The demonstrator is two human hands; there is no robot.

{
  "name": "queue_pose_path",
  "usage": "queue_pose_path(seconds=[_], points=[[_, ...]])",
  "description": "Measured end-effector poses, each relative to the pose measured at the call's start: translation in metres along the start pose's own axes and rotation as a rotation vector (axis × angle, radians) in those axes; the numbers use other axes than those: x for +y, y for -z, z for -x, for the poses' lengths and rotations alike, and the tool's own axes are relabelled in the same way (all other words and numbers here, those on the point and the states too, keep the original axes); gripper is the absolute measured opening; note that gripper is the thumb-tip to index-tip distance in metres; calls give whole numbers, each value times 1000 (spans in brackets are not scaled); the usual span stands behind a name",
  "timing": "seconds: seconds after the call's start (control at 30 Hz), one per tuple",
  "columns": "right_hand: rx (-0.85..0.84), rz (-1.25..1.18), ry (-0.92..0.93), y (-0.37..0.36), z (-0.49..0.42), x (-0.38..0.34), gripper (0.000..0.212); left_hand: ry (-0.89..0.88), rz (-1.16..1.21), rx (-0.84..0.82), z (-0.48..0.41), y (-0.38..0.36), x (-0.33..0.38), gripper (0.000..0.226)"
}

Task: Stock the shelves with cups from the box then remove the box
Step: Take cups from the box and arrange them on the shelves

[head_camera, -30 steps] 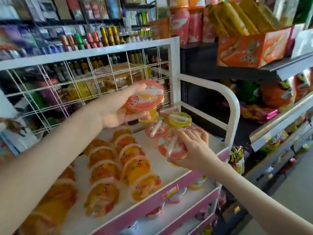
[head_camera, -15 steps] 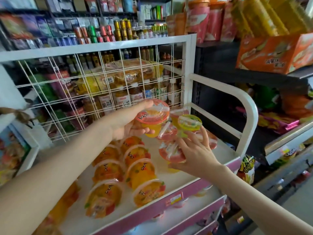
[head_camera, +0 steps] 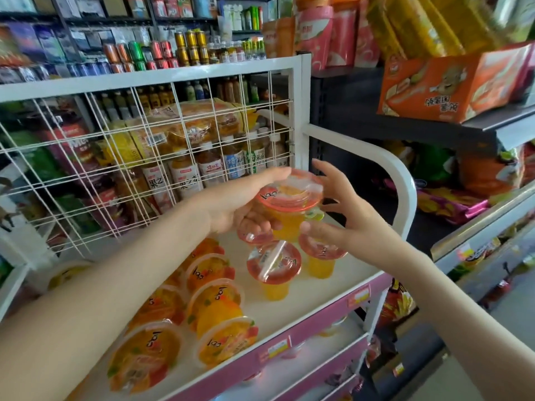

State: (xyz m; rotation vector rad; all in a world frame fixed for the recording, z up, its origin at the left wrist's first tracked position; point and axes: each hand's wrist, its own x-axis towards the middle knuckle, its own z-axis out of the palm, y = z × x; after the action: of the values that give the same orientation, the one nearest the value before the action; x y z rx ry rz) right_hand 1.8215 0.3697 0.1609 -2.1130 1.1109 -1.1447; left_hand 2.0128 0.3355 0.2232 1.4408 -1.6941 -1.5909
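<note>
So on the top shelf (head_camera: pixel 318 287), two rows of cups (head_camera: pixel 214 299) lie on their sides along the left, running front to back. Right of them, a few upright cups (head_camera: pixel 273 267) stand toward the back right corner. Above those is the held cup (head_camera: pixel 289 198), in the left hand (head_camera: pixel 231 204), with the right hand (head_camera: pixel 347 224) just to its right. A wire grid (head_camera: pixel 144 157) runs along the back, with bottles (head_camera: pixel 208 166) behind it. More shelves (head_camera: pixel 318 357) sit below.
</note>
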Motion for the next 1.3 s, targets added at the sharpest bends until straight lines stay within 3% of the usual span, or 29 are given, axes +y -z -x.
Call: queue_pose_path(seconds=[0.1,0.27,0.33,0.37,0.47,0.57,0.63,0.83,1.03,1.3], points=[[40,-96,4,7,-1,-2,86,-18,-75,-86,-9,-17,10,60],[260,-184,-72,21,4,10,70,-68,-27,-188,-27,-31,20,74],[350,-189,-102,24,8,20,70,-70,-17,-157,-36,-38,17,76],[388,-193,-120,26,10,25,70,-101,-116,-81,-41,-43,12,70],[470,-189,-168,32,17,38,68,-308,-709,188,-57,-55,-6,42],[509,-132,-216,36,25,52,71,-258,-1140,29,-70,-67,-21,59],[510,-89,-233,35,29,58,72,-220,-1287,-65,-77,-74,-26,66],[513,-45,-210,26,36,61,72,-252,-1320,2,-84,-80,-33,75],[483,-46,-282,18,40,76,75,-241,-1301,30,-77,-74,-34,66],[451,-50,-427,-16,46,113,69,-130,-1317,-10,-68,-56,-40,97]])
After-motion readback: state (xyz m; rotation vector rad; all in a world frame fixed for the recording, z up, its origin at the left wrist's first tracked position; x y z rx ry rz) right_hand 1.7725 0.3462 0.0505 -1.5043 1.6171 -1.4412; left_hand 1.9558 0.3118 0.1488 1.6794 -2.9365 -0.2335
